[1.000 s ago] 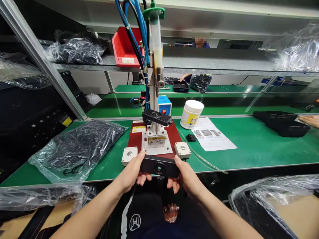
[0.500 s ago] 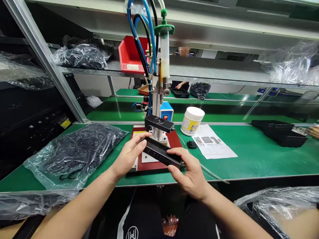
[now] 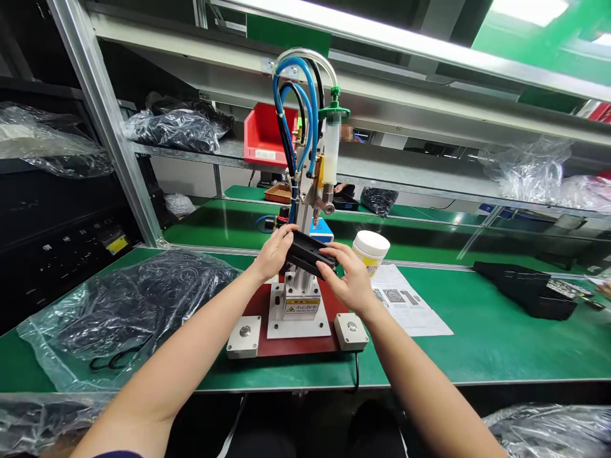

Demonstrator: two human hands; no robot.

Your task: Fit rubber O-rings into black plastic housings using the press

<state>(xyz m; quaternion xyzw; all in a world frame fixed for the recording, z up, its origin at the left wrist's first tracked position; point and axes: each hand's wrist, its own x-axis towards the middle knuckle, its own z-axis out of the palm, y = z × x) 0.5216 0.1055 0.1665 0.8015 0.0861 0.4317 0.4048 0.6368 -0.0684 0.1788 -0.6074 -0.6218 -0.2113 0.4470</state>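
Observation:
A long black plastic housing (image 3: pixel 305 252) is tilted between my two hands, its hollow side toward me. My left hand (image 3: pixel 273 256) grips its left end, fingers over the far edge. At the right end, my right hand (image 3: pixel 352 278) has its thumb and fingers closed on it. The housing is in front of the metal column of a bench machine (image 3: pixel 301 283), below its dispensing nozzle, and hides the fixture behind. Whether it touches the fixture I cannot tell. A clear syringe (image 3: pixel 333 152) with a green cap stands above, fed by hoses.
Two button boxes (image 3: pixel 243 337) flank the machine's base. Left lies a plastic bag of black parts (image 3: pixel 143 305). A white tub (image 3: pixel 371 248) and printed sheet (image 3: pixel 410 305) are to the right, with black parts (image 3: pixel 525 289) farther along. A red bin (image 3: pixel 267 137) sits on the shelf.
Both hands have raised the housing and moved it forward to the machine's column. The black grilled part on the fixture is now hidden behind it. My view has tilted upward.

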